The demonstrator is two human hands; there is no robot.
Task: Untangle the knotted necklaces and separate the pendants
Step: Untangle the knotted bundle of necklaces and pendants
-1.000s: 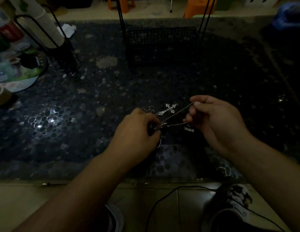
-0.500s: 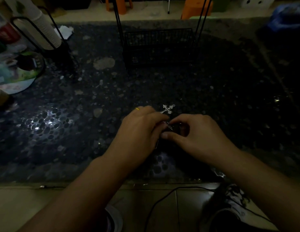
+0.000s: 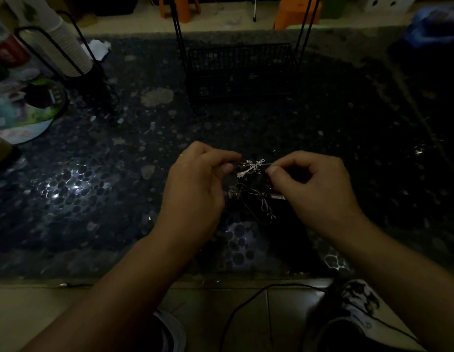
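- Hands first: the left hand [image 3: 195, 184] and the right hand [image 3: 314, 184] are both above the dark table, close together, each with fingers curled and the thumb and forefinger pinching a piece of thin chain.
- Between them sits the cross pendant [image 3: 250, 168], silver and bright, lying tilted, with its ring toward the right hand.
- Below the cross hangs the tangle of necklaces [image 3: 253, 196], a dark bunch of chains and clasps (I cannot tell how many necklaces it has, because the light is poor).
- For this step I think it is better to pull gently and sideways, not hard. A strong pull will probably make the knot tighter.
- It would help to keep the left pinch fixed as an anchor and let the right fingers feed the cross and its chain back through the loop.
- Laying the bunch flat on the table could make the loops easier to see (in the air they hang on each other).
- The task seems not far along: the pendants are not yet apart.
- The tabletop [image 3: 94, 199] is dark and glossy, with a pebble pattern and a white reflection at the left.
- On it, farther away, stands a black wire basket [image 3: 241, 69], and at the left a stack of paper cups [image 3: 61, 44] in a black holder.
- Beyond the table there are orange stools [image 3: 297, 11] on a pale floor, and a black cable [image 3: 246, 308] lies near the person's shoes.
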